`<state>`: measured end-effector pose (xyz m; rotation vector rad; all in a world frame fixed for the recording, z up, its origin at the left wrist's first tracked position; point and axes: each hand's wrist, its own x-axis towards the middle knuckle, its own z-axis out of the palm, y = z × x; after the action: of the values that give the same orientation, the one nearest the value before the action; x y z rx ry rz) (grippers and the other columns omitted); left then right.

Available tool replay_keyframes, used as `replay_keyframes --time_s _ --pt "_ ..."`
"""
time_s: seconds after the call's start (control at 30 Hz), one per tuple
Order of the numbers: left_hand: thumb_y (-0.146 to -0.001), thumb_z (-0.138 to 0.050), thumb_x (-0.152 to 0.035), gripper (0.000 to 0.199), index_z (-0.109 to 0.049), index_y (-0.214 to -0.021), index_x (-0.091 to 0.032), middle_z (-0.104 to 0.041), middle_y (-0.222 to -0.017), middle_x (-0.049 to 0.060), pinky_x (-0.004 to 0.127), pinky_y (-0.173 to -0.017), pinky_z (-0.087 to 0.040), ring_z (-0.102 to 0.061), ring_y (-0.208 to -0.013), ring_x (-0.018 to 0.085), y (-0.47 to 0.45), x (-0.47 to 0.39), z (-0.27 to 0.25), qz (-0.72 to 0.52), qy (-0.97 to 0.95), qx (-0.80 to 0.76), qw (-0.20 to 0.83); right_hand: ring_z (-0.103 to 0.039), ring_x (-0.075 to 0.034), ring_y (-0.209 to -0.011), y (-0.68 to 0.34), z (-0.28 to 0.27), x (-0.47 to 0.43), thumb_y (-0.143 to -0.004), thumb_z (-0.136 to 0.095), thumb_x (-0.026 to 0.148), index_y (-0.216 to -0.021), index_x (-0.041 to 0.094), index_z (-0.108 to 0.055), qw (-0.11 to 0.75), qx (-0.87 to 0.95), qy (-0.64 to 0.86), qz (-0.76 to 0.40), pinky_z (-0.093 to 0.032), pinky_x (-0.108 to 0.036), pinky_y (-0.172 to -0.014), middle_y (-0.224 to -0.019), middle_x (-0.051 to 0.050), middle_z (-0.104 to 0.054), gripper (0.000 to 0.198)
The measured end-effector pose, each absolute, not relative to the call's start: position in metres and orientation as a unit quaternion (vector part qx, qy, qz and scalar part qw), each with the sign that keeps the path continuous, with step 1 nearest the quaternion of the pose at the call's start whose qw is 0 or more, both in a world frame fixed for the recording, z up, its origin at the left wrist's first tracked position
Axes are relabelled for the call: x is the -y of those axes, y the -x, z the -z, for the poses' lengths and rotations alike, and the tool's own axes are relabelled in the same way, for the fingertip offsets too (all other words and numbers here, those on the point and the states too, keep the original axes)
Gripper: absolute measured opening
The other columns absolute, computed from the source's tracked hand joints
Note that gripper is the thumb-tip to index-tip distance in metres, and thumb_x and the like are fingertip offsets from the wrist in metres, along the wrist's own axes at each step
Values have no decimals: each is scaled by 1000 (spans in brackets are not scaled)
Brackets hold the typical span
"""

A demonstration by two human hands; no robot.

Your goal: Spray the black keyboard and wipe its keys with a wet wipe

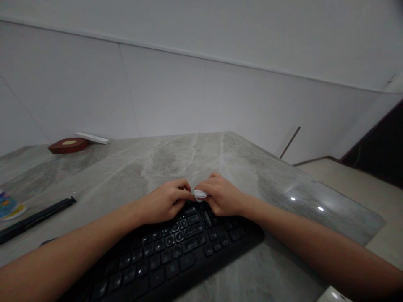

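Note:
A black keyboard (185, 262) lies slanted on the marbled table, its keys shiny with wet-looking spots. At its far edge, my right hand (220, 195) is closed around a small white wad (200, 195), perhaps tissue or cloth; the fingers cover part of it. My left hand (168, 200) is right beside it, over the upper keys. Its fingers are curled and pinched towards the white wad. Whether they grip the wad, the keyboard's edge or something small cannot be made out. Both forearms reach in from the lower corners, the left one hiding part of the keyboard.
A long black bar (37, 219) and a colourful container (11, 206) lie at the left. Against the wall are a red-brown wooden piece (68, 145) and a white strip (92, 138). A white object (333, 295) shows at the bottom right. The table's edge (340, 191) runs along the right.

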<state>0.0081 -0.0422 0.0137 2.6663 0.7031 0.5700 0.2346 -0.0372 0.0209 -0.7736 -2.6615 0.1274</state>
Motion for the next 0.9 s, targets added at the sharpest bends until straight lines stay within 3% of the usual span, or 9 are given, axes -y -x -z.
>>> replay_keyframes --time_s 0.17,0.53,0.9 --pt "-84 -44 -2 39 -67 -108 -22 -58 -104 7 34 -85 -48 -58 -92 18 -8 41 -12 -194 -935 -250 160 -50 -14 -63 -237 -25 33 -77 -48 10 -79 17 -55 131 948 287 -45 -30 -30 -76 -69 0 -60 10" --pt "-84 -43 -1 39 -68 -105 -21 -59 -102 7 33 -85 -49 -57 -91 17 -9 43 -17 -189 -933 -256 170 -53 -15 -68 -235 -18 31 -80 -48 12 -84 16 -56 144 938 315 4 -29 -31 -74 -76 -3 -65 9" --pt "-83 -43 1 41 -68 -106 -21 -59 -102 6 32 -84 -48 -57 -91 16 -9 41 -15 -192 -933 -249 173 -52 -14 -68 -237 -20 30 -82 -48 12 -82 17 -55 138 941 307 -32 -30 -30 -75 -75 -1 -62 8"
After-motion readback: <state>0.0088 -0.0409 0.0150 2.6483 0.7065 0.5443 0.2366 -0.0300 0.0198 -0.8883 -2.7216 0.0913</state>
